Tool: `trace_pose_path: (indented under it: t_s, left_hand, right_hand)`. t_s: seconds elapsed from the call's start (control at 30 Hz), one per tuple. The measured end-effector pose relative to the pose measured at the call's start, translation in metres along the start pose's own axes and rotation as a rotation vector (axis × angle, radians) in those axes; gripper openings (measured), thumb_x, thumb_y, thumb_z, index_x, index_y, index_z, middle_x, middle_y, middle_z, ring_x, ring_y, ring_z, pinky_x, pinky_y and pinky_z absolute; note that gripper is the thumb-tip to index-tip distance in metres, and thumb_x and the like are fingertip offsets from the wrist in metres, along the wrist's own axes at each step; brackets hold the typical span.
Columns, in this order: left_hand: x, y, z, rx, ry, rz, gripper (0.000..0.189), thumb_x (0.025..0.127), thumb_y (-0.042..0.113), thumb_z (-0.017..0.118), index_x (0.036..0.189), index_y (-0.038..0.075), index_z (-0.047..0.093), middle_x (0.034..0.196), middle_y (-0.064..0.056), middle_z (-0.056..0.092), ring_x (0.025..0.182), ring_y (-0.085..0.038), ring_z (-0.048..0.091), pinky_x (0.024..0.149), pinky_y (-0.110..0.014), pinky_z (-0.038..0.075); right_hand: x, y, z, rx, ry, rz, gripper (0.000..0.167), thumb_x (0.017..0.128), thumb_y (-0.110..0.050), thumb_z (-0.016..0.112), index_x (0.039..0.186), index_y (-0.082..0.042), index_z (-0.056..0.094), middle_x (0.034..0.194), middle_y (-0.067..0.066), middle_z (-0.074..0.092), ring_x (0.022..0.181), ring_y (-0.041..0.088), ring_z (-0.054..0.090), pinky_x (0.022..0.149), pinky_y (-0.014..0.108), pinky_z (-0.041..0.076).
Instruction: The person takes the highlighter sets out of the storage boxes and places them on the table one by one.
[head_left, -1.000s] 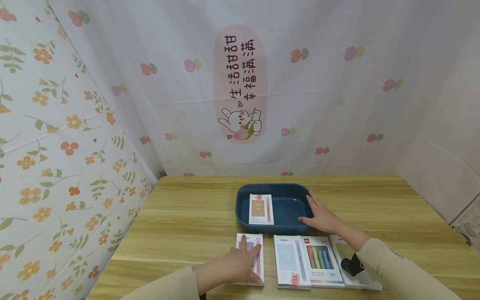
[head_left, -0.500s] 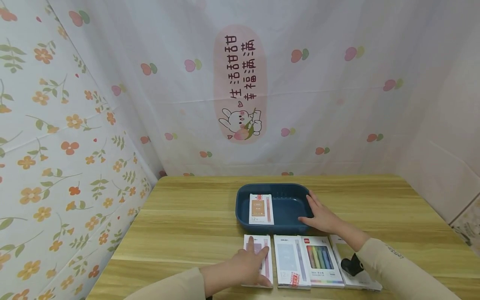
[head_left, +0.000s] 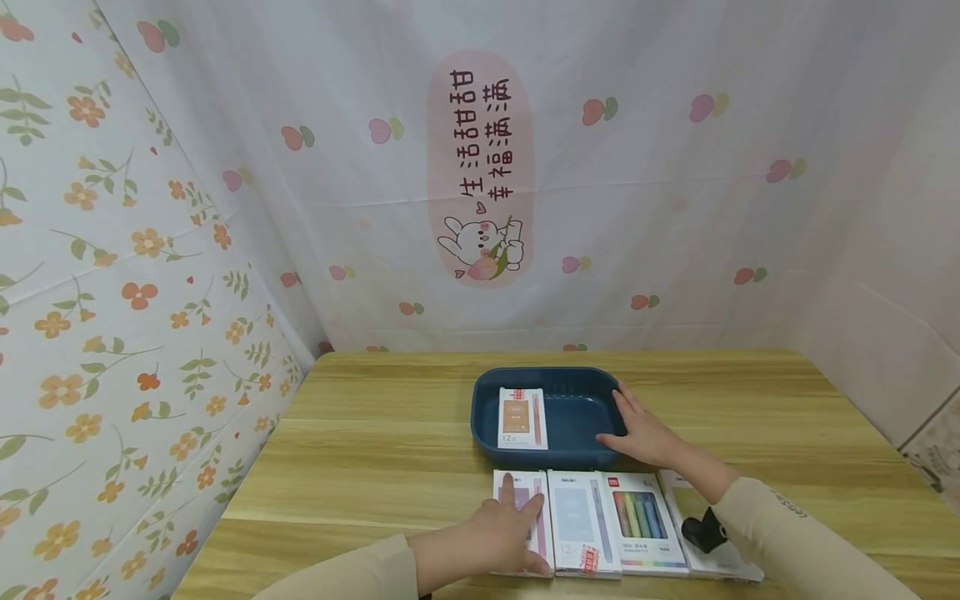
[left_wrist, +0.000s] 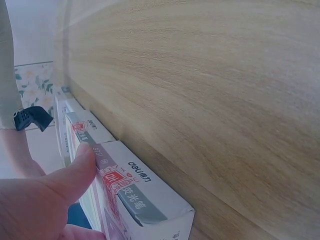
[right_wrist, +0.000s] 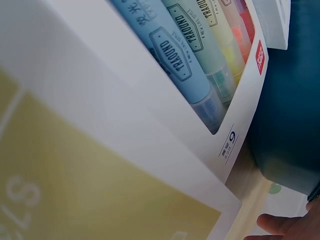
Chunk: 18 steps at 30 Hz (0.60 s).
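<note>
My left hand point(head_left: 506, 533) lies spread on a white highlighter box with a purple panel point(head_left: 517, 497), its thumb point(left_wrist: 82, 167) on the box's near edge. That box lies flat beside a box with a pale blue panel point(head_left: 573, 512). Further right are a box with a window showing coloured highlighters point(head_left: 641, 515) and a box with an olive-yellow panel point(head_left: 686, 502), partly hidden by my right forearm. My right hand point(head_left: 645, 433) rests on the right rim of a dark blue tray point(head_left: 585, 458), fingers extended. A box with an orange panel point(head_left: 522, 418) lies in the tray's left part.
Everything stands on a wood-grain table point(head_left: 375, 433). A white printed curtain point(head_left: 337, 217) hangs behind its far edge, and a flowered cloth point(head_left: 112, 333) hangs at the left. A black wrist mount point(head_left: 703, 531) sits over the olive-yellow box.
My left hand has slid the purple-panelled box to the right, closing the gap to the pale blue one. The right hand and the tray have stayed in place.
</note>
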<state>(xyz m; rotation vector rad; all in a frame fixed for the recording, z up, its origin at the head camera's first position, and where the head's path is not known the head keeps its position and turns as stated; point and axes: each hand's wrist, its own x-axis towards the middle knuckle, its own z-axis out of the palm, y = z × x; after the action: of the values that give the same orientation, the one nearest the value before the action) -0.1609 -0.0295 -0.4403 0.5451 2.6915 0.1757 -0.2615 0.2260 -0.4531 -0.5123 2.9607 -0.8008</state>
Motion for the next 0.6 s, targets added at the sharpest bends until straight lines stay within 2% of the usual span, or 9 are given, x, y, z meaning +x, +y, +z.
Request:
trace_pose_path:
  t_s: [0.17, 0.6]
  left_hand:
    - [0.0004, 0.0018, -0.0017, -0.01, -0.013, -0.01, 0.086, 0.064, 0.06, 0.07, 0.137, 0.025, 0.041, 0.143, -0.024, 0.029, 0.106, -0.035, 0.052, 0.083, -0.04, 0.048]
    - [0.0021, 0.0005, 0.0017, -0.004, 0.014, -0.012, 0.086, 0.064, 0.061, 0.07, 0.137, 0.025, 0.041, 0.143, -0.024, 0.028, 0.106, -0.036, 0.051, 0.084, -0.04, 0.048]
  right_hand:
    - [-0.0009, 0.0, -0.0004, -0.007, 0.0, -0.002, 0.087, 0.084, -0.038, 0.061, 0.139, 0.014, 0.017, 0.147, 0.032, 0.007, 0.128, 0.052, 0.024, 0.094, 0.063, 0.031]
    - [-0.0007, 0.001, 0.0001, -0.008, 0.006, -0.008, 0.087, 0.084, -0.037, 0.062, 0.139, 0.015, 0.018, 0.147, 0.032, 0.007, 0.128, 0.052, 0.024, 0.094, 0.064, 0.031]
